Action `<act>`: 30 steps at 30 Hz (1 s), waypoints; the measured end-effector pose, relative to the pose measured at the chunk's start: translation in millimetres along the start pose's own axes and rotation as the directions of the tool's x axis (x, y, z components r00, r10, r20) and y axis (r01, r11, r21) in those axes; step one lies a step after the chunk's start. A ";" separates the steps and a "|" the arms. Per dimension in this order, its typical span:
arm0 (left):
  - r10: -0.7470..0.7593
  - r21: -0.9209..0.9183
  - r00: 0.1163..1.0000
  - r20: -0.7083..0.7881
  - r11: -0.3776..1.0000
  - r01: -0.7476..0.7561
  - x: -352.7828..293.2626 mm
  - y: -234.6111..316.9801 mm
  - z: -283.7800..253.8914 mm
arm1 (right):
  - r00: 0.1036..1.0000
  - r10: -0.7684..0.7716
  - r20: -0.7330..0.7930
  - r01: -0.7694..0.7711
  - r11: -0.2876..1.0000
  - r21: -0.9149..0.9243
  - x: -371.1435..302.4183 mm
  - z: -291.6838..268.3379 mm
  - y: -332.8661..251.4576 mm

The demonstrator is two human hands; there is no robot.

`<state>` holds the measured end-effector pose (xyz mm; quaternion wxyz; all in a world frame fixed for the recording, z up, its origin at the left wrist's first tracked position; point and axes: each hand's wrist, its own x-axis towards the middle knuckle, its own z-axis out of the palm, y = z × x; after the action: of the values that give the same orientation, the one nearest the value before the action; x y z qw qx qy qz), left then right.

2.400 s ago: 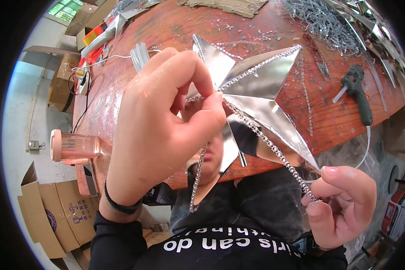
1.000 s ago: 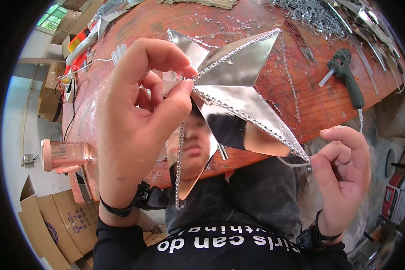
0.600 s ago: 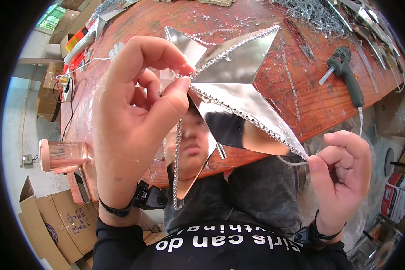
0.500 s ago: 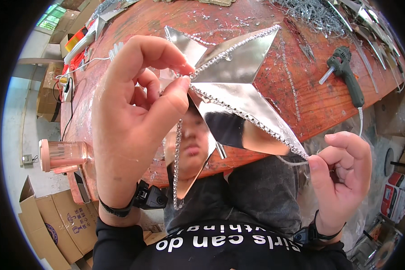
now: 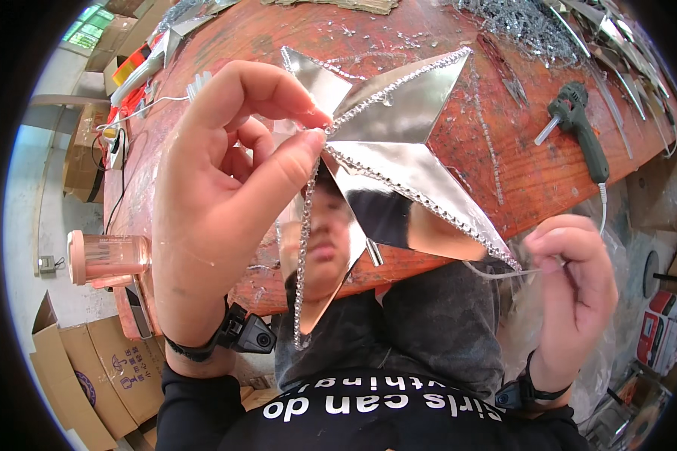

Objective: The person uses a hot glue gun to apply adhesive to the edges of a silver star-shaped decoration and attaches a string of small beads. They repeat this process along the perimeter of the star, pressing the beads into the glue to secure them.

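A shiny silver five-pointed star [image 5: 410, 165] is held up over the table's near edge, with rows of clear rhinestone trim [image 5: 421, 197] along its ridges. At the star's centre, where the trim rows meet, my left hand [image 5: 210, 195] is closed, thumb and forefinger pinching. My right hand [image 5: 579, 282] is also closed, just beyond the lower right tip. Between its fingers runs a thin whitish cord [image 5: 496, 276], which passes by that tip and behind the star. A small metal tube [image 5: 374, 253] sticks out below the star's middle.
On the red-brown wooden table [image 5: 538, 177] lie a green glue gun [image 5: 587, 135], a pointed metal tool [image 5: 508, 71] and silver tinsel [image 5: 515, 30]. A pinkish lidded cup [image 5: 113, 257] stands at the left edge. Cardboard boxes [image 5: 113, 368] sit on the floor at lower left.
My right hand has moved slightly right and off the star's tip, with a short length of cord now showing between. My left hand and the star have shifted slightly right.
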<state>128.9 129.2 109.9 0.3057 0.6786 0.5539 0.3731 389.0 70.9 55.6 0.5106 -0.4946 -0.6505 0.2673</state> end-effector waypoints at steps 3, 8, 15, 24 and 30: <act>-0.019 -0.020 1.000 0.002 1.000 0.019 -0.7 1.5 -0.9 | 0.977 -0.188 0.098 0.208 0.939 -0.273 4.6 -3.8 -10.1; -0.007 -0.031 1.000 0.016 0.999 0.007 0.6 0.0 0.0 | 0.929 -0.225 0.295 0.365 0.694 -0.621 14.1 9.0 -34.8; -0.035 -0.047 0.999 0.008 0.998 0.035 -0.4 1.3 -0.1 | 0.925 -0.267 0.269 0.379 0.683 -0.625 15.5 22.9 -26.6; -0.056 -0.091 0.998 -0.005 0.994 0.055 -0.7 3.4 0.6 | 0.928 -0.267 0.261 0.372 0.721 -0.585 11.7 12.1 -23.9; -0.083 -0.155 0.997 0.008 0.984 0.083 0.0 1.4 -3.2 | 0.933 -0.345 -0.097 0.257 0.833 -0.490 12.0 -14.5 -14.5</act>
<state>126.9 129.0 112.8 0.3733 0.6295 0.5506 0.4015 397.1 74.3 77.7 0.4685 -0.5165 -0.7162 -0.0285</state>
